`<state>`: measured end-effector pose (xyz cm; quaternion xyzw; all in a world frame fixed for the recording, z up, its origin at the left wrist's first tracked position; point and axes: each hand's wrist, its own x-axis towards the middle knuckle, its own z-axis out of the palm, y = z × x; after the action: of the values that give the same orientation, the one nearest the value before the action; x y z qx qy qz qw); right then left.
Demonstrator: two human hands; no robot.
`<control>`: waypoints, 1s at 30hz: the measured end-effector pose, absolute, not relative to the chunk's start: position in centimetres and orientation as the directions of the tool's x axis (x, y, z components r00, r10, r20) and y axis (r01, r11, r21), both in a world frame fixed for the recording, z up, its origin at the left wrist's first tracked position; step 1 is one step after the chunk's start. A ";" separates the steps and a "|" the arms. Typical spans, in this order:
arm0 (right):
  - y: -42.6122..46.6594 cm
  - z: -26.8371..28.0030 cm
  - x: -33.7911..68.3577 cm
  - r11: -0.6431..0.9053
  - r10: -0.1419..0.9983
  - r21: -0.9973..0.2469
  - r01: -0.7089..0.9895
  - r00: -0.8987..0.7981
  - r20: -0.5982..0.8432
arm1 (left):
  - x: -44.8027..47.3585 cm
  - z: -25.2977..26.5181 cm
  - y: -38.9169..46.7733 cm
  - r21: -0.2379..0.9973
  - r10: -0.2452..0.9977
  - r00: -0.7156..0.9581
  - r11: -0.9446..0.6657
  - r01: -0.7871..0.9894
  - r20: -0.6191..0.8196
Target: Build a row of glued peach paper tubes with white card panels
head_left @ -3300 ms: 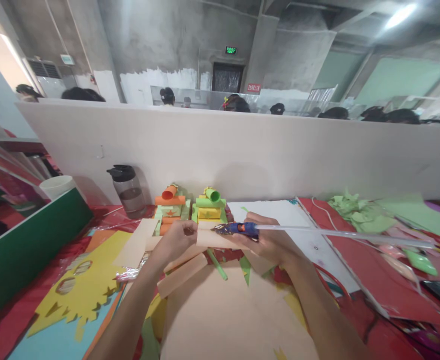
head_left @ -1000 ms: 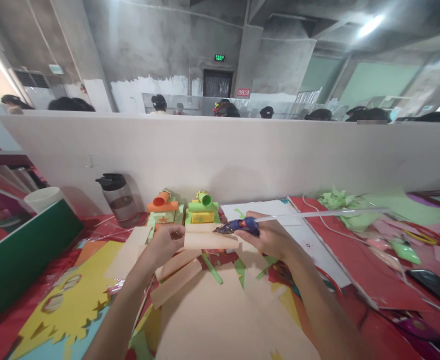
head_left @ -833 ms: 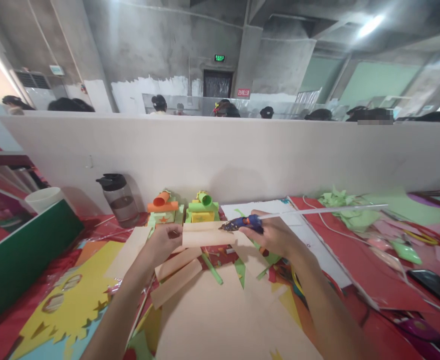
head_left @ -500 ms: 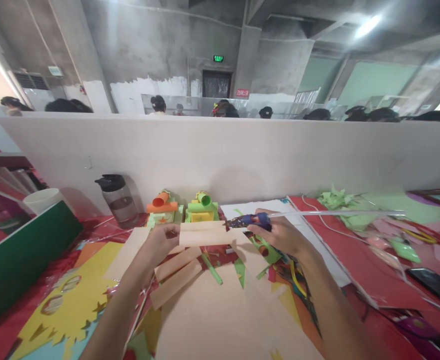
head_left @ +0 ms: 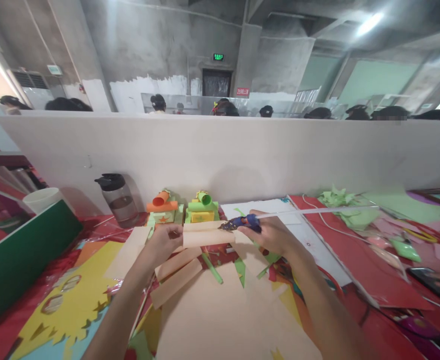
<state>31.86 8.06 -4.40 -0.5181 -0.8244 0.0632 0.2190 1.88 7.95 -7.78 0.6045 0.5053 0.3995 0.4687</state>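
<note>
My left hand (head_left: 166, 239) pinches the left end of a folded strip of peach paper (head_left: 208, 237), held up over the desk. My right hand (head_left: 270, 231) grips a blue glue gun (head_left: 244, 223) with a long clear glue stick (head_left: 317, 211) running out of its back. The gun's dark nozzle is at the strip's upper part, right of its middle; whether it touches the paper I cannot tell. Under the strip lie two folded peach strips (head_left: 178, 277), a thin green paper roll (head_left: 212, 269) and a large peach sheet (head_left: 235, 315).
Behind the strip stand an orange paper model (head_left: 162, 205) and a green one (head_left: 203, 206). A water bottle (head_left: 118, 200), white cup (head_left: 41, 201) and green board (head_left: 28, 240) are at left. Yellow cut paper (head_left: 69, 295) lies front left, a phone (head_left: 435, 285) right. A white partition (head_left: 220, 150) closes the back.
My right hand and the glue gun have moved left along the strip. A hand now appears over the phone at the right edge.
</note>
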 end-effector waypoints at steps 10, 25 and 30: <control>8.3 -4.4 33.2 0.414 0.895 -0.314 0.854 -0.320 0.311 | 1.3 -8.7 8.5 0.982 0.989 0.148 -0.032 0.184 0.005; 8.6 -4.9 33.3 0.360 0.910 -0.332 0.872 -0.250 0.329 | 1.5 -8.7 8.5 0.967 0.982 0.190 -0.065 0.246 0.018; 8.6 -4.9 32.9 0.396 0.898 -0.326 0.858 -0.288 0.331 | 1.7 -8.9 8.5 0.953 0.983 0.179 -0.080 0.291 0.028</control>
<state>32.91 8.62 -4.91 -0.5480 -0.8015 0.0425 0.2356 1.74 8.50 -8.90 0.6244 0.5101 0.3873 0.4470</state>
